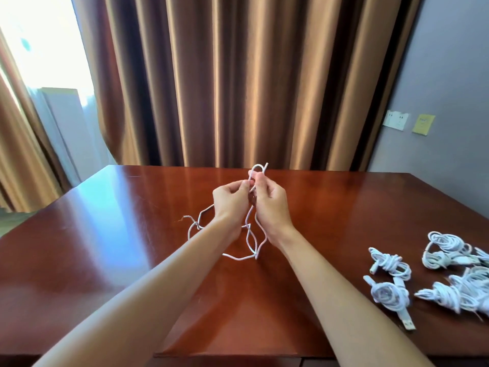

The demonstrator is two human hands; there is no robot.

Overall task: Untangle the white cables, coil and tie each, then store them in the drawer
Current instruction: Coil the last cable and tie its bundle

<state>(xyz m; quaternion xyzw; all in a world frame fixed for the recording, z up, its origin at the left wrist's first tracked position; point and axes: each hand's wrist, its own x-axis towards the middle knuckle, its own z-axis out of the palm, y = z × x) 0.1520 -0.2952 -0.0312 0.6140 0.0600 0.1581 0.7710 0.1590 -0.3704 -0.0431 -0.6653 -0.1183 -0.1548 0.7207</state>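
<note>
Above table (330,207) | white cable (250,241) kinked, looped | left hand (231,198); right hand (271,203): each grip pinching it

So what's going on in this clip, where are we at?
A person is working on a loose white cable above the wooden table. The left hand and right hand both pinch it near a raised loop, the rest trailing onto the table. Several coiled cables already lie on the right.
</note>
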